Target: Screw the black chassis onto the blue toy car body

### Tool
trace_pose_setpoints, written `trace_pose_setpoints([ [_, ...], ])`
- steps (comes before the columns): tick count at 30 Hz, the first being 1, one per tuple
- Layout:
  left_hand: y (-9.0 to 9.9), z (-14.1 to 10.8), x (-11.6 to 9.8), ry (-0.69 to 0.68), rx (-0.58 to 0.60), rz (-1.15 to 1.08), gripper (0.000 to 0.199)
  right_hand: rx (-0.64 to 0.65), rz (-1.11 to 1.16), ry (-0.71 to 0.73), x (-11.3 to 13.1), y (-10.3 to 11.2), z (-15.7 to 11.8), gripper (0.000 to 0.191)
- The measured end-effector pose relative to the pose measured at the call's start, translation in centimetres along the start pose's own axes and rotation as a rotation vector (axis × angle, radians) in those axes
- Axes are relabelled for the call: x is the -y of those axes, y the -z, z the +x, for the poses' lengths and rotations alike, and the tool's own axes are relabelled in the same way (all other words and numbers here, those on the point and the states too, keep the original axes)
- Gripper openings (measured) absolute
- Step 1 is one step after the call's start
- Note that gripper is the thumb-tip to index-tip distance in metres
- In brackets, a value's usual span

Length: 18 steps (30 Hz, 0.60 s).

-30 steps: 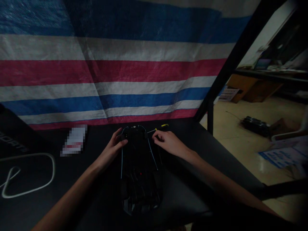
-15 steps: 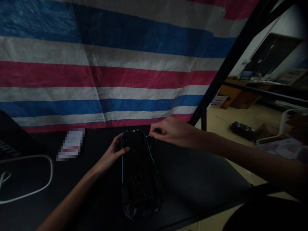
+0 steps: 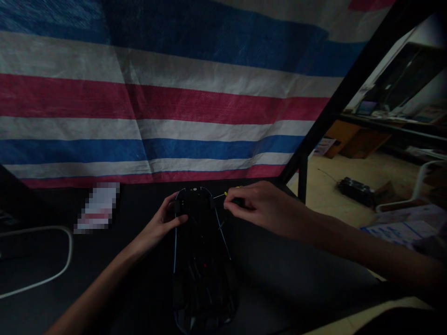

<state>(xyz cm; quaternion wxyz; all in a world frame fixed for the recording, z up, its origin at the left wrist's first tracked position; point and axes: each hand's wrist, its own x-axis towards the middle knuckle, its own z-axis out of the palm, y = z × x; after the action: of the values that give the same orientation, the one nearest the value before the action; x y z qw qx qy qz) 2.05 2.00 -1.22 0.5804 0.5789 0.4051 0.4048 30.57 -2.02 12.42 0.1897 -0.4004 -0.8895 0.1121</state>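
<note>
A dark toy car (image 3: 200,242) with thin blue edge lines lies upside down on the black tabletop, its underside up. My left hand (image 3: 166,218) grips the car's far left edge, thumb resting on the underside and fingers along the side. In my right hand (image 3: 249,200) is a small screwdriver (image 3: 226,193) with a thin metal shaft and some yellow at its handle; the fist hides most of the handle. Its shaft points left at the far right wheel of the car. Whether the tip touches is too dark to tell. A thin dark piece (image 3: 221,225) sits by the car's right edge.
A blurred white packet (image 3: 98,207) lies on the black tabletop (image 3: 279,251) at left, near a white wire frame (image 3: 70,251). Behind hangs a striped sheet (image 3: 157,107), bordered by a black post (image 3: 302,179). Another dark toy car (image 3: 356,190) is on the floor at right.
My right hand has drawn slightly right and down, and the screwdriver's yellow part now shows. The left hand keeps its hold on the car. The whole view has shifted a little.
</note>
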Motion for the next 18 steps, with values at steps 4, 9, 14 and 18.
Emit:
trace_pose_setpoints([
  [4, -0.2, -0.2, -0.4, 0.035, -0.015, -0.06, 0.073, 0.027, -0.242, -0.094, 0.7, -0.6, -0.1, 0.025],
  [9, -0.5, -0.4, -1.0, 0.06, -0.017, -0.067, 0.072, 0.09, -0.214, -0.05, 0.7, -0.6, 0.2, 0.019],
  [14, -0.4, -0.3, -0.7, 0.029, -0.011, -0.056, 0.072, 0.107, -0.009, 0.02, 0.9, 0.0, 0.1, 0.02],
  [18, -0.4, -0.3, -0.7, 0.04, -0.014, -0.063, 0.072, 0.118, -0.154, -0.051, 1.3, 0.0, 0.4, 0.014],
])
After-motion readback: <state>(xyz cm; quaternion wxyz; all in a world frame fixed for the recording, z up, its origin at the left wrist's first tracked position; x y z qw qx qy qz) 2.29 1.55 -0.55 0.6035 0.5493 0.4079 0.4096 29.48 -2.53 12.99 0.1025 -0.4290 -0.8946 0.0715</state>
